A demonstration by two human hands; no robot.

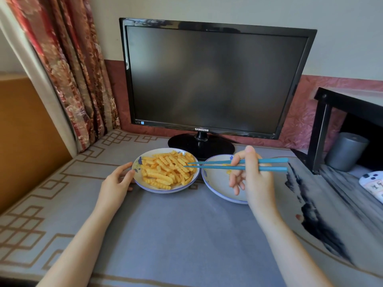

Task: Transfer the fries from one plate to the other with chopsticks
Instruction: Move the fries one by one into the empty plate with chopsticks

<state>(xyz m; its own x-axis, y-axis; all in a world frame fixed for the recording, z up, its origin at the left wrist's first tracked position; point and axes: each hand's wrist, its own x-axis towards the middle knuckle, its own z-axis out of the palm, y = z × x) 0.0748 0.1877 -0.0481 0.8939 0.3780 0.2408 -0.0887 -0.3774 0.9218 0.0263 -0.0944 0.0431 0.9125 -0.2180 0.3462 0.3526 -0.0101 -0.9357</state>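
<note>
Landmark = monitor (215,79): black, screen dark, standing at the back of the surface (186,235). The surface carries a grey mat with a tan key pattern along its left border.

Full plate (165,190): directly in front of the monitor's round base, slightly left of it. White with a blue rim. The fries (163,170) are here, crinkle-cut and heaped, covering most of the plate.

Second plate (215,183): in front of the monitor base, slightly right. Its rim is just beside the full plate's rim; cannot tell if the 2 rims touch. It holds 1 small yellow bit (228,172), partly hidden behind fingers.

Right hand (255,179): above the second plate, in front of the monitor's right half. Grip is closed round 2 teal chopsticks (271,160), thumb on top, lower fingers curled loose underneath. The sticks lie near level and point left. Their tips sit over the fries at the full plate's right edge with a narrow gap between them and nothing clearly pinched. Cannot tell if they touch a fry.

Left hand (118,179): in front of the monitor's left edge, at the full plate's left rim. Grip is loose: fingers lightly bent, fingertips touching the rim, not wrapped round it.

Other:
- Red patterned curtain (68,69) left of the monitor.
- Black rack (323,121) right of the monitor, grey cylinder (346,152) under its top.
</note>
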